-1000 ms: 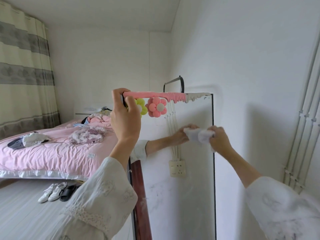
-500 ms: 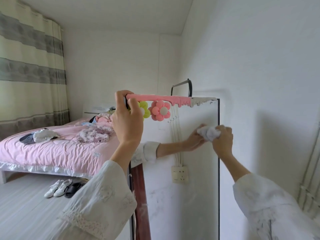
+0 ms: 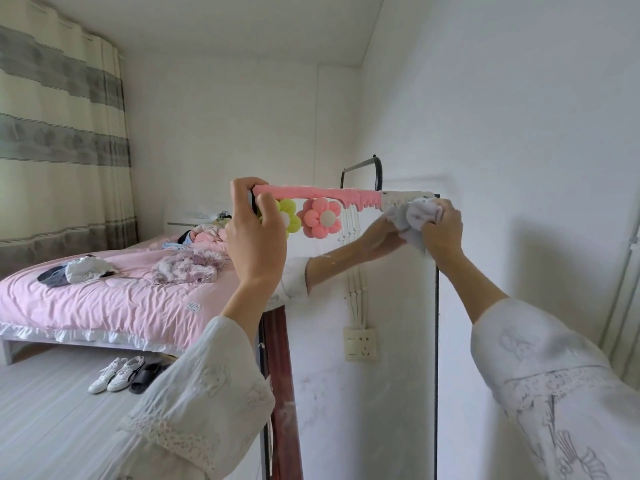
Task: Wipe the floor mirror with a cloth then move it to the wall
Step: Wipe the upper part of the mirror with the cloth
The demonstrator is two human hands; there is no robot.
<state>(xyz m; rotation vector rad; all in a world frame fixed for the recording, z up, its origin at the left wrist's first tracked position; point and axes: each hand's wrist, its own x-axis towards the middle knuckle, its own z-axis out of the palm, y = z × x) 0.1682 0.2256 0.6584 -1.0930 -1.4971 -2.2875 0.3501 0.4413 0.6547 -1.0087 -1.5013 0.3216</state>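
no readable text, labels, brands or numbers anywhere

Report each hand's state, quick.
Left hand: grips the mirror at its top-left corner.
Right hand: grips the cloth against the glass.

White cloth (image 3: pixel 417 216); mirror (image 3: pixel 381 341) trim pink, with pink flower (image 3: pixel 320 218) and yellow-green flower (image 3: pixel 291 220). Bed (image 3: pixel 104 299) pink. Curtain (image 3: pixel 59 133) cream with grey stripes. My sleeves (image 3: pixel 197 393) pale, embroidered.

One head-worn wide-angle view, looking forward and slightly down, close to the floor mirror (image 3: pixel 363 341); bed (image 3: pixel 104 299) farther off at left.
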